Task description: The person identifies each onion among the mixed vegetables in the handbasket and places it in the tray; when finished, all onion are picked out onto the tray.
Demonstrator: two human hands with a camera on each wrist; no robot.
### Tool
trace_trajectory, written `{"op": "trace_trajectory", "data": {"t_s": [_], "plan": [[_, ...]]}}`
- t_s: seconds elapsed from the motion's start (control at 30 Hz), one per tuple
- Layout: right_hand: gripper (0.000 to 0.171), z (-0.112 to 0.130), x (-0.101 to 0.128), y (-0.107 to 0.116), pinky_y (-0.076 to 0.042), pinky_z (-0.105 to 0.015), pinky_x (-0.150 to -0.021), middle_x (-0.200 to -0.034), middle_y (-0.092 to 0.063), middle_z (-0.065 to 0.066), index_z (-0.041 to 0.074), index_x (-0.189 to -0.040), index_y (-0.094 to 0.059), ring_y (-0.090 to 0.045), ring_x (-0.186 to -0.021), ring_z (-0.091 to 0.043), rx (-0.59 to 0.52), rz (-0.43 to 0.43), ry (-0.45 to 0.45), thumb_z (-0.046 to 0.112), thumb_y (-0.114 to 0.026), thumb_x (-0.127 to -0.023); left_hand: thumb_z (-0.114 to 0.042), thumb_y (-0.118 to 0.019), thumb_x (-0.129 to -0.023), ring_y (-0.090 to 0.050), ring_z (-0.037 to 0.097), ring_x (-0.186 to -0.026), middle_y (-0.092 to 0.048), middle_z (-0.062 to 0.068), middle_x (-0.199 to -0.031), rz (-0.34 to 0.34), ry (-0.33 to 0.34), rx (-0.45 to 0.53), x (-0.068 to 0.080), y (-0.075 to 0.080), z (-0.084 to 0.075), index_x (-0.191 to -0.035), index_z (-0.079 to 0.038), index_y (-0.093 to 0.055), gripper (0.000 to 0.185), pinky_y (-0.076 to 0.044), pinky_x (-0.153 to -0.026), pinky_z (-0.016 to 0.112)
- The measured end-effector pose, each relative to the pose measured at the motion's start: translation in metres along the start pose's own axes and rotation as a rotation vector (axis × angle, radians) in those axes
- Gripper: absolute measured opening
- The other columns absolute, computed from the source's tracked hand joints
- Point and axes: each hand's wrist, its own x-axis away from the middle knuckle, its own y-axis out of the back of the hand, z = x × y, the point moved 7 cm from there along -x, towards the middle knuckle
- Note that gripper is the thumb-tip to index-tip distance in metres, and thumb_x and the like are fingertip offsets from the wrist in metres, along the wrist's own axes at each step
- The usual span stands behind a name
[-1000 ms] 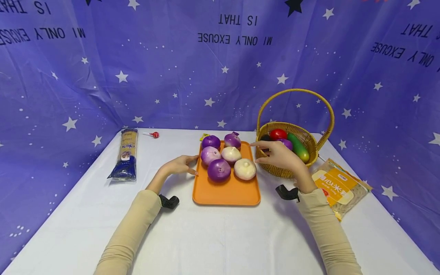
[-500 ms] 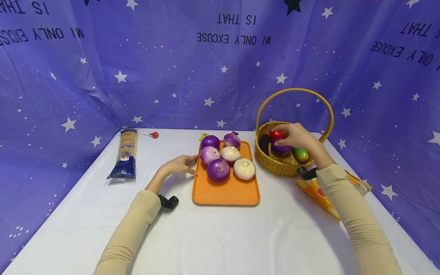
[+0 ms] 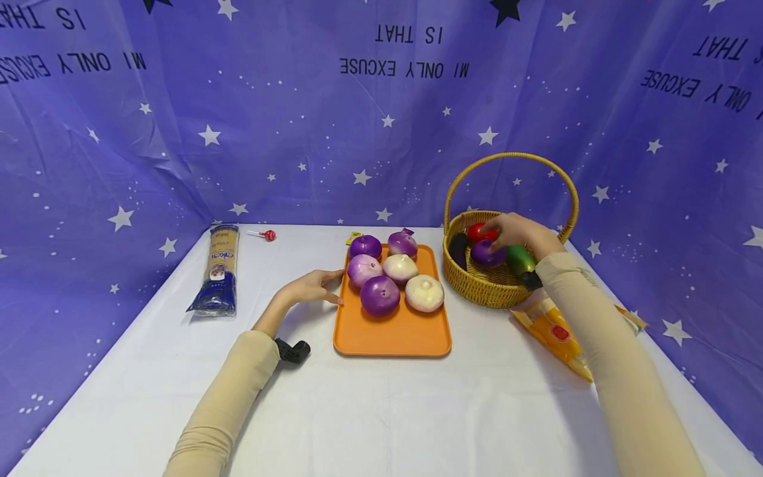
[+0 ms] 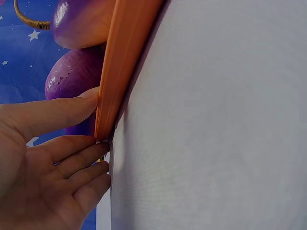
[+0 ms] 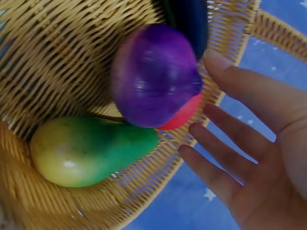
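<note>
An orange tray [image 3: 393,334] holds several purple and white onions [image 3: 379,295]. My left hand [image 3: 330,286] lies on the table against the tray's left edge. In the left wrist view the left hand [image 4: 98,124] has its thumb along the tray rim [image 4: 124,62] and straight fingers at the rim's lower edge. My right hand [image 3: 497,238] reaches into the wicker basket [image 3: 495,295], over a purple onion [image 3: 485,254]. In the right wrist view the right hand [image 5: 201,105] has spread, straight fingers beside that purple onion [image 5: 153,76], without closing round it.
The basket also holds a green-yellow fruit [image 5: 86,151], a red item [image 3: 479,230] and a dark eggplant [image 3: 457,249]. An orange food packet [image 3: 554,331] lies right of the basket. A blue noodle pack [image 3: 219,268] and a lollipop [image 3: 265,234] lie at far left.
My right hand went from beside the tray's right edge into the basket and now sits over the purple onion. The left hand has stayed at the tray's edge.
</note>
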Motion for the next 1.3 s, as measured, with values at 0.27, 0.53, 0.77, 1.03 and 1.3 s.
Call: {"op": "trace_trajectory", "data": {"t_s": [0.27, 0.53, 0.77, 1.03, 1.3], "plan": [[0.059, -0.015, -0.006, -0.016, -0.039, -0.055, -0.103, -0.134, -0.051, -0.03, -0.006, -0.134, -0.051, -0.046, -0.123, -0.046, 0.001, 0.141, -0.052, 0.01, -0.074, -0.083, -0.016, -0.073, -0.083, -0.029, 0.041, -0.138, -0.032, 0.026, -0.149, 0.002, -0.014, 0.006, -0.001, 0.0, -0.002, -0.146, 0.008, -0.03, 0.08, -0.023, -0.114, 0.049], [0.061, -0.019, -0.012, -0.016, -0.041, -0.055, -0.1, -0.13, -0.052, -0.029, -0.002, -0.135, -0.052, -0.047, -0.121, -0.045, 0.094, 0.144, -0.126, 0.01, -0.076, -0.08, -0.016, -0.073, -0.083, -0.029, 0.039, -0.138, -0.032, 0.026, -0.149, -0.003, -0.009, 0.003, -0.002, 0.0, 0.0, -0.146, 0.007, -0.03, 0.08, -0.023, -0.114, 0.048], [0.058, -0.017, -0.012, -0.015, -0.043, -0.055, -0.097, -0.125, -0.055, -0.028, -0.003, -0.131, -0.055, -0.049, -0.118, -0.045, 0.1, 0.12, -0.122, 0.011, -0.076, -0.08, -0.017, -0.073, -0.082, -0.029, 0.039, -0.138, -0.032, 0.026, -0.149, -0.004, -0.01, -0.004, -0.002, -0.001, 0.0, -0.146, 0.007, -0.031, 0.08, -0.023, -0.114, 0.049], [0.059, -0.011, 0.002, 0.0, -0.041, -0.058, -0.098, -0.126, -0.055, -0.03, -0.004, -0.133, -0.052, -0.048, -0.119, -0.047, 0.038, 0.029, -0.064, 0.019, -0.075, -0.084, -0.017, -0.074, -0.082, -0.029, 0.039, -0.138, -0.033, 0.026, -0.149, -0.008, -0.008, 0.0, -0.002, 0.0, -0.001, -0.146, 0.006, -0.031, 0.08, -0.023, -0.114, 0.048], [0.061, 0.01, 0.024, 0.017, -0.043, -0.058, -0.096, -0.125, -0.059, -0.027, 0.002, -0.135, -0.053, -0.054, -0.115, -0.044, -0.052, -0.144, 0.015, 0.024, -0.077, -0.083, -0.017, -0.074, -0.082, -0.028, 0.038, -0.139, -0.032, 0.026, -0.149, -0.014, 0.0, -0.001, 0.001, 0.002, -0.001, -0.146, 0.006, -0.031, 0.08, -0.022, -0.114, 0.048]]}}
